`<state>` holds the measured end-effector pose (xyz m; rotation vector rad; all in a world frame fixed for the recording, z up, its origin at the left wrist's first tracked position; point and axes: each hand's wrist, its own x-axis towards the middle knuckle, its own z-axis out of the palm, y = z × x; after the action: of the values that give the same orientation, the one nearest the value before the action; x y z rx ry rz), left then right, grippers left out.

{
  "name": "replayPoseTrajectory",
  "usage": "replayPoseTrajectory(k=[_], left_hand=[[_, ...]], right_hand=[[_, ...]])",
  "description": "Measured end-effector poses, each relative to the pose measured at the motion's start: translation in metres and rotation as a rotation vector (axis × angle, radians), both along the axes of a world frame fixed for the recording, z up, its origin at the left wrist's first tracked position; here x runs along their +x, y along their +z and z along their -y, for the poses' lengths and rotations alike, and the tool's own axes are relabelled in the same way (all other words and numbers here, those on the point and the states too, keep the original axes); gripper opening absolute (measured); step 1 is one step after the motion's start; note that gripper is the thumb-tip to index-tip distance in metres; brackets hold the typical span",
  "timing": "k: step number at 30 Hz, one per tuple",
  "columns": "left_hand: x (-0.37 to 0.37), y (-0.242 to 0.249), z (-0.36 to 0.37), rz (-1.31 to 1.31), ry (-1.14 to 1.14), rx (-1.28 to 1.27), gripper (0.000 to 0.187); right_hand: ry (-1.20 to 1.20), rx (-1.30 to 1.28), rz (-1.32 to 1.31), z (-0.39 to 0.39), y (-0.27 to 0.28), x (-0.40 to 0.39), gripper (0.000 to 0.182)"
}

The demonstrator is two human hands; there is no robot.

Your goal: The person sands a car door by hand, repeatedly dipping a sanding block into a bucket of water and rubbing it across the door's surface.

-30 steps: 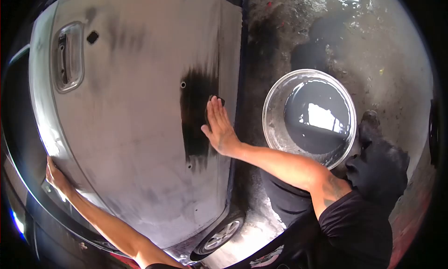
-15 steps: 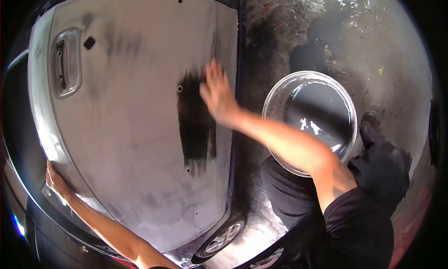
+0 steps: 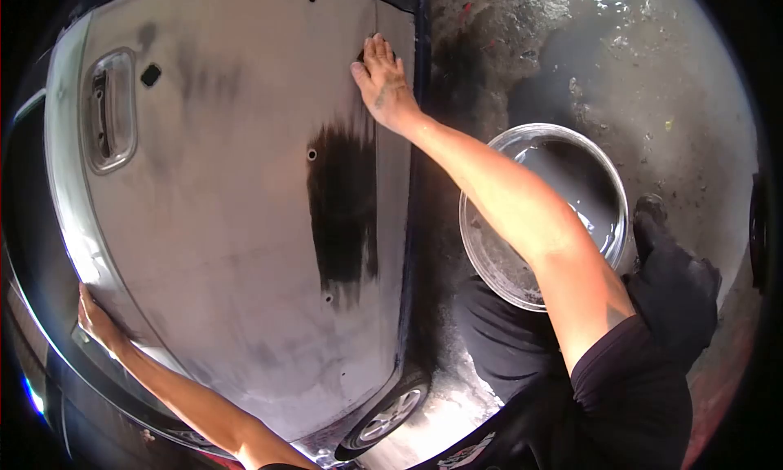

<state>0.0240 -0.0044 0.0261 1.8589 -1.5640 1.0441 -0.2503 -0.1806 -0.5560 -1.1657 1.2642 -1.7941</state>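
A grey, matte car door panel (image 3: 228, 184) fills the left half of the view, with a wet black patch (image 3: 342, 217) on it. My right hand (image 3: 383, 82) presses flat against the panel above this patch, near its right edge. Its fingers are together over something dark that I cannot make out; only a bit shows beside the thumb. At the lower left, my left hand (image 3: 99, 321) rests on the door's window-side edge, fingers curled over it and partly hidden.
A round basin (image 3: 616, 172) of dark liquid stands on the wet floor (image 3: 693, 86) to the right, partly behind my right forearm. The door handle recess (image 3: 112, 111) is at the upper left. A car wheel (image 3: 391, 417) shows at the bottom, and my dark-clothed legs (image 3: 506, 339) are beside the basin.
My right hand has moved up the panel, from beside the black patch to above it. My left hand has stayed at the door edge.
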Motion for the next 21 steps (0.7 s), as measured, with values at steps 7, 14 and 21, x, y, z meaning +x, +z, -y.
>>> replayPoseTrajectory(k=[7,14,21], left_hand=[[0.002,-0.002,0.001,-0.039,-0.014,0.001,0.053],[0.012,0.0,0.002,0.156,-0.043,-0.011,0.053],[-0.11,-0.188,-0.036,0.17,-0.568,-0.22,0.03]], right_hand=[[0.207,-0.024,-0.086,-0.117,-0.004,0.057,0.072],[0.217,-0.139,0.223,0.006,-0.014,-0.036,0.069],[0.737,0.165,1.042,-0.077,-0.012,-0.126,0.053]])
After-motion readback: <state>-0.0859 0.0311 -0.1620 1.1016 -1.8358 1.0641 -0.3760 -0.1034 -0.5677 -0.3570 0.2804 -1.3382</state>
